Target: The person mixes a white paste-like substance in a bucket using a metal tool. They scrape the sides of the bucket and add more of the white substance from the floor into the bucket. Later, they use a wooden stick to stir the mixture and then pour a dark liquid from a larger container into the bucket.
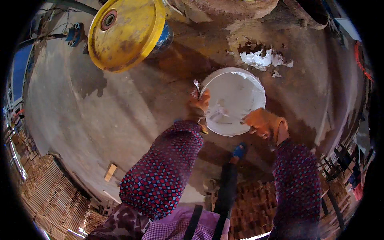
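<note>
A round white bucket (261, 93) stands on the floor before me, with pale grey-white stuff inside and white smears along its rim. My left hand (201, 101), in an orange glove, is closed on the left side of the rim. A small white-smeared piece sticks up beside that hand; I cannot make out what it is. On the lower right side of the rim my right hand (262, 122), also in an orange glove, is closed, its fingertips at the edge. Dark patterned sleeves cover both forearms.
A large yellow disc-shaped lid (128, 38) sits over a blue drum (164, 38) at the far left. White lumpy paste (260, 59) lies on the stained floor beyond the bucket. Stacked wooden strips (56, 192) stand at the near left, with a small wooden block (111, 172) closer in.
</note>
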Motion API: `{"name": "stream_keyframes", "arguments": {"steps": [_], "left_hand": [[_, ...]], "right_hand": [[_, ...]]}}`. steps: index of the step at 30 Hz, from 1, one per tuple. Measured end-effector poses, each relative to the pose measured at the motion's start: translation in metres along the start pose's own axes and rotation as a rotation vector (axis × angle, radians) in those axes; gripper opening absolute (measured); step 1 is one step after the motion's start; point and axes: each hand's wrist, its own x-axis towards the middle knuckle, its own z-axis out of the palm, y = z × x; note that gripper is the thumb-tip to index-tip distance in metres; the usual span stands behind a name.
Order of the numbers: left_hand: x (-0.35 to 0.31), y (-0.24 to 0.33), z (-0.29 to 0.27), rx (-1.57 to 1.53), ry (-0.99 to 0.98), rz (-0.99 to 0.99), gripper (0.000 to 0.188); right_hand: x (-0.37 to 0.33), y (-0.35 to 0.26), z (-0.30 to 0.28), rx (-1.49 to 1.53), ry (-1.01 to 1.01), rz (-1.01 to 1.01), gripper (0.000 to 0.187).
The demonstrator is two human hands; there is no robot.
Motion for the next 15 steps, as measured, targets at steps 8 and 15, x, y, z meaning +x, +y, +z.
{"name": "stream_keyframes", "arguments": {"steps": [8, 15], "left_hand": [[0.013, -0.014, -0.021, -0.877, -0.427, -0.324, 0.036], [-0.005, 0.008, 0.011, -0.659, -0.021, -0.259, 0.025]], "right_hand": [[-0.093, -0.030, 0.041, 0.768, 0.209, 0.402, 0.027], [-0.107, -0.080, 0.081, 0.384, 0.282, 0.374, 0.027]]}}
